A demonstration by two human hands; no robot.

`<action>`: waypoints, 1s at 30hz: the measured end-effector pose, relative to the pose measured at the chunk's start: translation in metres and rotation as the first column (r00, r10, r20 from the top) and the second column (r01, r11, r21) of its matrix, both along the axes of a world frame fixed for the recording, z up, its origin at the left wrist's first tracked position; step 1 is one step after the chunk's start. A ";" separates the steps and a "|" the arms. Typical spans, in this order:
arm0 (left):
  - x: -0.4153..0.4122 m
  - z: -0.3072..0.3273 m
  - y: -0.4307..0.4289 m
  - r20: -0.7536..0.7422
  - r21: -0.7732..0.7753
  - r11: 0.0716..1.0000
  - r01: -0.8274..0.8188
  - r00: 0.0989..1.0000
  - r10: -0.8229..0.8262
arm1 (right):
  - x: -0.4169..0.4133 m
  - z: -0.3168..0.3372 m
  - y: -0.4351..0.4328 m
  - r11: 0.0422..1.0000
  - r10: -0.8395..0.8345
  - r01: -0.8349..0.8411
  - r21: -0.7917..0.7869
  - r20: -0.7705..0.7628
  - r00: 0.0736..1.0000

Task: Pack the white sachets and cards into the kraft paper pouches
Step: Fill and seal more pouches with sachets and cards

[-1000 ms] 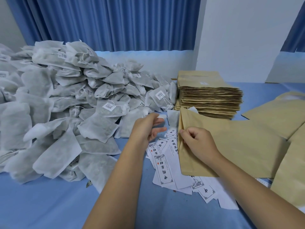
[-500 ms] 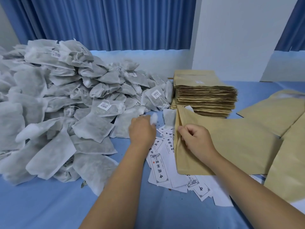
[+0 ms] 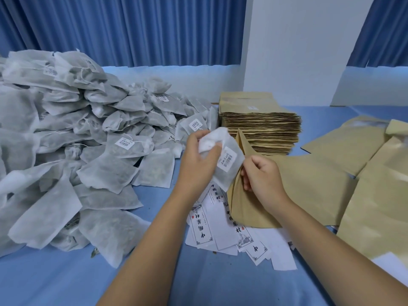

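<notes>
My left hand (image 3: pixel 196 157) grips the gathered top of a white sachet (image 3: pixel 229 162) with a barcode label, held above the table beside the mouth of a kraft pouch (image 3: pixel 309 191). My right hand (image 3: pixel 262 175) pinches the upper edge of that pouch's open left end, which is lifted off the table. Loose printed cards (image 3: pixel 205 230) lie on the blue cloth below both hands, partly under the pouch. A large heap of white sachets (image 3: pixel 72 138) fills the left half of the table.
A tall stack of flat kraft pouches (image 3: pixel 260 127) stands behind the hands. More kraft pouches (image 3: pixel 375 195) lie overlapped at the right. A white pillar (image 3: pixel 298 47) and blue curtains (image 3: pixel 123 29) close off the back. Blue cloth (image 3: pixel 44 281) covers the table.
My left hand reached into the sachet heap, took hold of one sachet and carried it right to the pouch mouth. My right hand kept hold of the pouch edge and raised it.
</notes>
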State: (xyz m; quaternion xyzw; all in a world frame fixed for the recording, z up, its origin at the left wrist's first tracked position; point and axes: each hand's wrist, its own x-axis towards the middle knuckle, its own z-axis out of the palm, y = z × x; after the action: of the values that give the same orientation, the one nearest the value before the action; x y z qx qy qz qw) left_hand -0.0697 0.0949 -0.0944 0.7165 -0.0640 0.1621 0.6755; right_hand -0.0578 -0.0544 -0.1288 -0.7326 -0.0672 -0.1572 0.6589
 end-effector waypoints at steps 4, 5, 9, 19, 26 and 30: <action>-0.004 0.004 -0.001 -0.211 -0.093 0.946 0.310 0.922 -0.323 | 0.000 -0.002 0.001 1.000 0.010 -0.010 0.017 0.009 1.000; -0.004 0.003 -0.002 -0.225 -0.101 0.935 0.339 0.908 -0.354 | 0.000 -0.002 0.001 1.000 0.010 -0.010 0.016 0.009 1.000; 0.002 -0.004 -0.003 -0.358 -0.116 0.956 0.268 0.887 -0.292 | -0.003 0.005 0.000 0.999 0.034 -0.034 0.007 0.012 0.999; 0.011 -0.025 -0.019 -0.084 0.671 0.734 0.107 0.994 -0.068 | -0.021 0.018 0.014 0.972 0.233 -0.233 0.038 -0.004 0.972; 0.011 -0.023 -0.014 0.077 0.696 0.711 -0.100 0.995 0.064 | -0.017 0.016 0.011 0.984 0.176 -0.177 0.000 -0.042 0.983; 0.008 -0.014 -0.003 -0.348 0.266 0.911 0.314 0.913 -0.213 | -0.017 0.017 0.006 0.989 0.133 -0.130 0.077 -0.038 0.990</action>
State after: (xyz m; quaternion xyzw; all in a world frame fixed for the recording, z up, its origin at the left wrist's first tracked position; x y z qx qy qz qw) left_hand -0.0615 0.0923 -0.1082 0.8163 -0.0792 -0.0592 0.5691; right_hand -0.0745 -0.0488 -0.1117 -0.7048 -0.0952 -0.1000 0.6958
